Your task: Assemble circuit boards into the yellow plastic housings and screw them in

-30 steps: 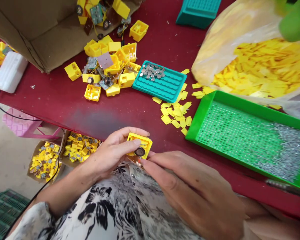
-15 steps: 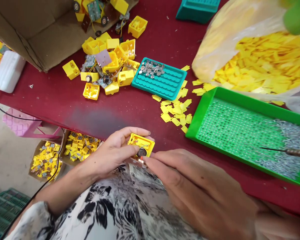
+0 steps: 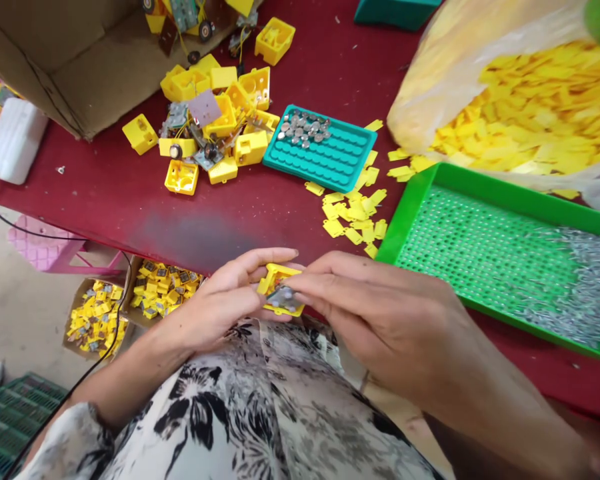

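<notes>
My left hand [image 3: 230,287] holds a small open yellow plastic case [image 3: 273,273] just beyond the table's front edge, with its hollow side up. The fingers and thumb close around the case's left side. Over the case, my right hand [image 3: 375,307] has its thumb and fingertips pinched on a small grey circuit board [image 3: 286,298]. That board lies tilted at the case's opening and is partly hidden by the fingers. The inside of the case shows only in part.
A teal tray [image 3: 350,157] carries silvery button cells [image 3: 300,127]. Yellow tabs [image 3: 353,213] lie beside a green basket [image 3: 415,207] of metal pins [image 3: 590,287]. There are also yellow cases [image 3: 225,117], a cardboard box [image 3: 95,80], and a bag of yellow tabs [image 3: 535,107].
The grey circuit board now shows tilted at the case, pinched by my right fingers; before, a dark round part showed inside. The thin tool over the green basket is out of view.
</notes>
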`<action>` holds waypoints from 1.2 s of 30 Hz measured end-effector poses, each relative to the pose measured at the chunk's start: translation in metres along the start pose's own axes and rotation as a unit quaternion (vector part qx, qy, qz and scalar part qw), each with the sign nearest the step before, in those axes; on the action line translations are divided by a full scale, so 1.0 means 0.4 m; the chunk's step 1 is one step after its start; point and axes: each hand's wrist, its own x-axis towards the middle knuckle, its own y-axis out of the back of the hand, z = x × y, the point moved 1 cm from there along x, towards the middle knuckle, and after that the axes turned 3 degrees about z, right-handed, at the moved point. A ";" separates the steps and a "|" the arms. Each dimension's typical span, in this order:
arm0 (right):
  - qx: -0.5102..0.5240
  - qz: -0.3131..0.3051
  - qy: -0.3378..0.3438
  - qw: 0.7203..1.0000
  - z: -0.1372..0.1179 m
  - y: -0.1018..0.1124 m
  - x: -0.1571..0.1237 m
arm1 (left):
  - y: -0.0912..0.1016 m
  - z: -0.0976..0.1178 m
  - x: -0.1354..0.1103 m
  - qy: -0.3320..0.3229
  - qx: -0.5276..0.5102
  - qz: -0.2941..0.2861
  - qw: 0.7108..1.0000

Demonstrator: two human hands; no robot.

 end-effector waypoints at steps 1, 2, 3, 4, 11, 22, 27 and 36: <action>0.005 0.001 0.000 1.000 0.002 0.000 0.003 | 0.000 0.000 -0.001 -0.005 0.003 -0.001 1.000; 0.005 0.007 0.003 1.000 0.003 0.000 0.005 | 0.001 0.001 -0.002 -0.010 0.005 -0.003 1.000; 0.001 0.017 0.007 1.000 0.004 -0.001 0.008 | 0.001 0.002 -0.003 -0.014 0.007 -0.004 1.000; -0.005 0.027 0.011 1.000 0.004 -0.002 0.010 | 0.001 0.003 -0.004 -0.017 0.011 -0.004 1.000; -0.017 0.061 -0.008 0.998 -0.002 0.000 0.000 | -0.008 0.020 -0.009 -0.019 0.026 -0.014 0.999; -0.010 0.065 -0.008 0.998 -0.006 0.002 -0.011 | -0.017 0.008 0.007 -0.019 0.032 0.007 0.999; 0.016 0.063 0.004 0.998 0.002 0.000 -0.011 | -0.006 -0.005 0.004 -0.025 0.040 -0.030 0.998; -0.008 0.088 -0.011 0.996 -0.009 0.003 -0.017 | -0.020 0.018 -0.011 -0.023 0.034 -0.024 0.999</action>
